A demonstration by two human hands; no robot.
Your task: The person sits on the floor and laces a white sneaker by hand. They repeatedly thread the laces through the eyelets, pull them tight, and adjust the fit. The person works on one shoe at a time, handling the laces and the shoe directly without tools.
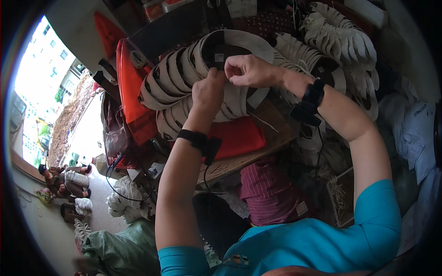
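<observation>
Head: left hand (pixel 208 93) and right hand (pixel 253 71) half-curled, grip unclear, by cream looped bands (pixel 199 60).

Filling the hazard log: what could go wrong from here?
The black cable hanging from the right wrist strap could snag as that arm moves. The pale loops might shift if the left hand or right hand tugs unevenly. The red cloth near the edge of the wooden table could slide off.

Off-white looped bands (pixel 200 60) lie fanned in a curved row, apparently above the wooden table (pixel 281 118).
</observation>
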